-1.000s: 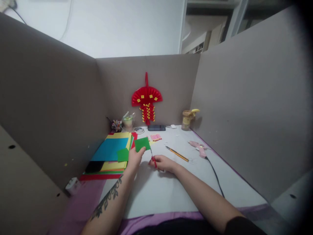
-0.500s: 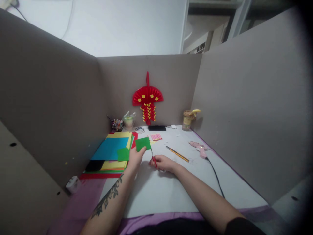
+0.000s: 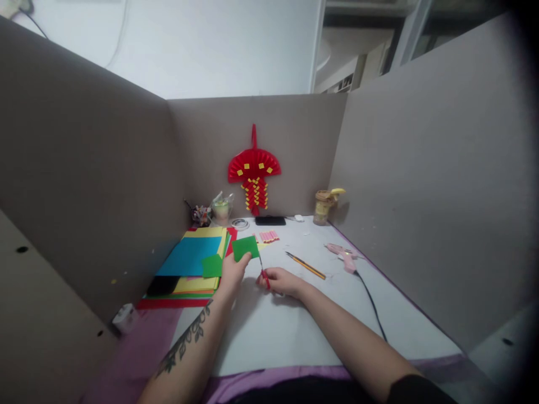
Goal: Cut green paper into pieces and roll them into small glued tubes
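My left hand (image 3: 236,270) pinches a green paper square (image 3: 245,247) by its lower edge, thumb on top, above the white tabletop. In my right hand (image 3: 281,280) is a pair of scissors (image 3: 265,277) with red handles, the fingers closed round them. The scissor blades point up along the right edge of the green paper; whether they are cutting into it is too small to tell. A second green paper piece (image 3: 212,266) lies on the paper stack, just left of my left hand.
At left lies a stack of coloured paper (image 3: 191,253). To the right are a yellow-black craft knife (image 3: 306,265) and a pink glue gun (image 3: 343,255) with its cord. Pink rolls (image 3: 269,236), a phone (image 3: 270,221) and a lidded cup (image 3: 322,209) sit farther back. A red paper ornament (image 3: 254,168) hangs on the rear panel.
The green paper in my left hand has shifted very slightly left. Both hands keep their grip and are otherwise nearly still.
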A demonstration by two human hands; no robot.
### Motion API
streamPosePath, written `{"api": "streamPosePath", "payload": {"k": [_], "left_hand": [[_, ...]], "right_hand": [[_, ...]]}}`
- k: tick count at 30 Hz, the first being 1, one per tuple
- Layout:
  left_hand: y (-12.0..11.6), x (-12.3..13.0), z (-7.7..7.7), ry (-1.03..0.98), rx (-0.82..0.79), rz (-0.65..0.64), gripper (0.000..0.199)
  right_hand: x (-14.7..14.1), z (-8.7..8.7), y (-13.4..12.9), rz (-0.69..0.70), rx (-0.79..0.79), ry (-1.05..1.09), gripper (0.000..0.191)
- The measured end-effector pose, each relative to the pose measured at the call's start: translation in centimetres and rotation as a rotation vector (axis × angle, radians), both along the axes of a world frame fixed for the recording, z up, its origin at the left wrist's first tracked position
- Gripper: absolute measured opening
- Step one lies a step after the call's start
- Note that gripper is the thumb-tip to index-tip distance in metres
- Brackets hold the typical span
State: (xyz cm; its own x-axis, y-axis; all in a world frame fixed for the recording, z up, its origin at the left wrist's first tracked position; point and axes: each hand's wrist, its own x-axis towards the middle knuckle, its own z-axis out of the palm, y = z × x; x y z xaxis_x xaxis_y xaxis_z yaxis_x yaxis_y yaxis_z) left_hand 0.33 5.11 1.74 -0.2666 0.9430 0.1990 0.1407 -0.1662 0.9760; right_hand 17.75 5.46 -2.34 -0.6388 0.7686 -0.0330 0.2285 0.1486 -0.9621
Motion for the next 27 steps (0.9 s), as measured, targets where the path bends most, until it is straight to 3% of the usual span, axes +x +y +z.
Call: {"api": "streamPosePath", "payload": {"k": [19,27], "left_hand": [[-0.44,0.23,0.58,-0.044,0.0,-0.003,0.031],[-0.57,0.31,0.66,-0.027,0.007,-0.024,0.03]], "right_hand": [[-0.13,-0.19,-0.05,-0.017,0.014,0.043,0.015],[-0.15,0.38,-0.41,-0.019,0.029,0.037,0.023]]}}
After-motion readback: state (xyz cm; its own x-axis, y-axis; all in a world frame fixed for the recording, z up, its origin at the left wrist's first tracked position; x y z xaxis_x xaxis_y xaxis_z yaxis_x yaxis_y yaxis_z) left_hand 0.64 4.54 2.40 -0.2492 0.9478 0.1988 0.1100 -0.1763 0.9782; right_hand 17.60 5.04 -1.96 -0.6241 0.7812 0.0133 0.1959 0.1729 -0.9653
